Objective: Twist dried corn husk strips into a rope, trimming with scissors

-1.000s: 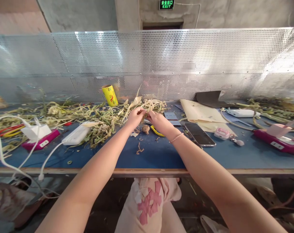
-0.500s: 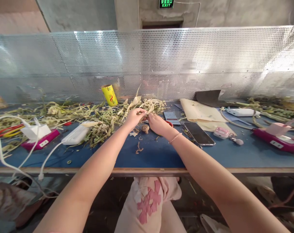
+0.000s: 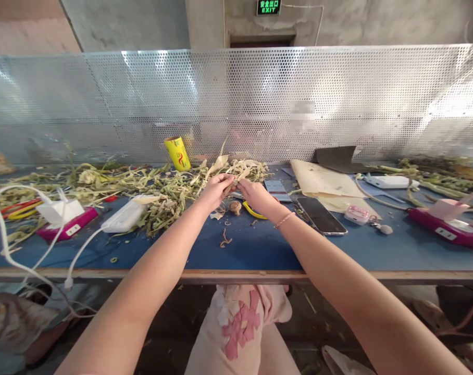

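My left hand and my right hand meet above the blue table, both pinched on a small dried plant piece held between them. A brown curled ball of fibre lies on the table just below the hands. A yellow-handled tool shows partly under my right wrist. Behind the hands spreads a heap of pale green husks and stalks.
A yellow roll stands by the perforated metal screen. Left: white power bank with cable, pink device. Right: black phone, pink case, brown envelope, white charger, more stalks.
My hands dipped slightly and came back together on the plant piece; the right hand shifted a little, uncovering the yellow handle again. Nothing else on the table moved.
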The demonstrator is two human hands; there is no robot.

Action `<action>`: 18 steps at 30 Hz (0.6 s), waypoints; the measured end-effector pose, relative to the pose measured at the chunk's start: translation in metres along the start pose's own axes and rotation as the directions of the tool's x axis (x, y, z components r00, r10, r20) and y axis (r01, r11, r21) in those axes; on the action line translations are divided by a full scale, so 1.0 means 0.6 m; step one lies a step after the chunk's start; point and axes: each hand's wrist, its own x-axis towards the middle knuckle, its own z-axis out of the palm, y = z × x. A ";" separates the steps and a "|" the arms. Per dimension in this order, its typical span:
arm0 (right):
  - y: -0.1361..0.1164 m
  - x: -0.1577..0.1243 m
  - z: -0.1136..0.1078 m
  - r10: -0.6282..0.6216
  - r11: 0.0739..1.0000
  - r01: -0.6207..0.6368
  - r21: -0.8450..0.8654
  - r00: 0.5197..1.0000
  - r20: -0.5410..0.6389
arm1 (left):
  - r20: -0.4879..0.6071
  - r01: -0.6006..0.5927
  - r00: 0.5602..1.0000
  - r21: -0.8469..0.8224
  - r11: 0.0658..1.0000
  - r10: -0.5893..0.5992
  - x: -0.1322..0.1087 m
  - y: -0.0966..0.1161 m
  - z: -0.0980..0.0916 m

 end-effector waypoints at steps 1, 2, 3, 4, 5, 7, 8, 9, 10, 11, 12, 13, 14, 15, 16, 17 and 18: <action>0.000 0.000 -0.002 0.010 0.999 -0.010 0.040 1.000 -0.010 | -0.007 -0.003 1.000 -0.011 1.000 0.003 0.000 0.000 0.001; 0.000 0.000 -0.004 0.020 0.997 -0.018 0.079 1.000 -0.020 | -0.012 -0.006 1.000 -0.022 1.000 0.006 0.000 0.000 0.002; 0.000 0.000 -0.005 0.029 0.993 -0.026 0.112 0.999 -0.029 | -0.014 -0.009 1.000 -0.031 0.999 0.009 0.000 0.000 0.002; 0.001 0.000 -0.005 0.039 0.990 -0.034 0.138 0.999 -0.035 | -0.014 -0.012 1.000 -0.037 0.999 0.011 0.000 0.000 0.003; 0.002 0.000 -0.006 0.047 0.986 -0.040 0.159 0.998 -0.040 | -0.015 -0.015 1.000 -0.040 0.999 0.014 0.000 -0.001 0.003; 0.005 0.000 -0.004 0.051 0.980 -0.041 0.196 0.997 -0.049 | -0.019 -0.021 1.000 -0.041 0.999 0.020 0.000 -0.002 0.003; 0.005 0.000 -0.004 0.047 0.977 -0.034 0.212 0.997 -0.057 | -0.022 -0.024 1.000 -0.044 0.999 0.023 0.000 -0.003 0.003; 0.006 -0.001 -0.003 0.039 0.974 -0.023 0.225 0.997 -0.068 | -0.025 -0.028 0.999 -0.049 0.998 0.026 0.000 -0.003 0.003; 0.005 -0.001 -0.003 0.032 0.972 -0.013 0.235 0.996 -0.079 | -0.028 -0.032 0.999 -0.056 0.998 0.031 0.000 -0.004 0.003; 0.005 -0.002 -0.004 0.028 0.970 -0.007 0.241 0.996 -0.085 | -0.029 -0.036 0.999 -0.062 0.997 0.034 0.000 -0.005 0.003; 0.004 -0.004 -0.006 0.029 0.970 -0.007 0.242 0.996 -0.086 | -0.029 -0.039 0.999 -0.066 0.997 0.038 0.000 -0.006 0.003; 0.003 -0.005 -0.008 0.033 0.972 -0.013 0.236 0.996 -0.081 | -0.025 -0.044 0.999 -0.068 0.997 0.042 0.001 -0.006 0.003; 0.001 -0.006 -0.011 0.035 0.975 -0.018 0.222 0.997 -0.072 | -0.018 -0.049 0.999 -0.067 0.997 0.048 0.001 -0.006 0.002; 0.001 -0.008 -0.014 0.030 0.979 -0.017 0.201 0.998 -0.063 | -0.008 -0.056 0.998 -0.065 0.996 0.055 0.001 -0.007 0.002; 0.000 -0.009 -0.016 0.018 0.985 -0.008 0.173 0.998 -0.058 | 0.003 -0.063 0.998 -0.063 0.996 0.064 0.001 -0.007 0.002; 0.000 -0.010 -0.019 0.004 0.991 0.003 0.136 0.998 -0.058 | 0.016 -0.070 0.997 -0.060 0.996 0.071 0.000 -0.006 0.002; 0.001 -0.010 -0.021 -0.007 0.996 0.012 0.091 0.998 -0.062 | 0.032 -0.072 0.997 -0.053 0.996 0.074 -0.001 -0.006 0.003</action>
